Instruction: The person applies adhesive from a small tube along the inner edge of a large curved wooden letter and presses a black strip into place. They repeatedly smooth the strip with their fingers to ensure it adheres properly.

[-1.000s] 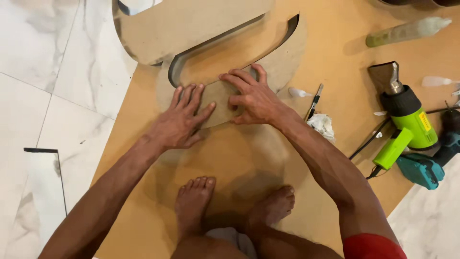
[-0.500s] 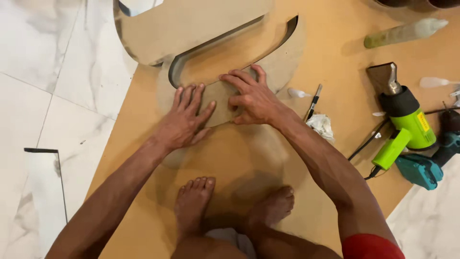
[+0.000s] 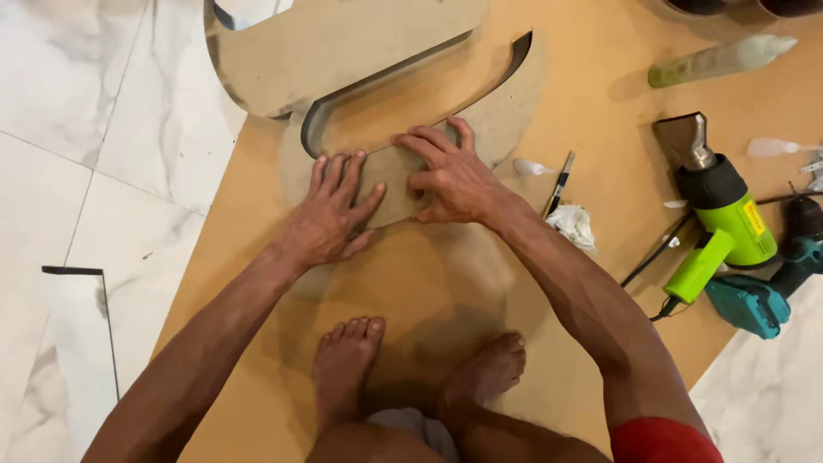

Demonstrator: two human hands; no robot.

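Your left hand (image 3: 330,214) and right hand (image 3: 450,176) lie spread and flat, palms down, side by side on the curved cutout (image 3: 506,116) on the board (image 3: 446,283), seemingly pinning it, heat gun (image 3: 720,214) off to your right.

My left hand (image 3: 330,214) and right hand (image 3: 454,176) cover part of the curved brown fibreboard piece (image 3: 506,111); the top edge cuts the large flat board shape (image 3: 343,43).

Small yellow rectangular label (image 3: 753,219) on body of lime-green and black heat gun (image 3: 724,214), lying at right on tan board (image 3: 429,283). Print too small to tell. No packages, signs or screens visible.
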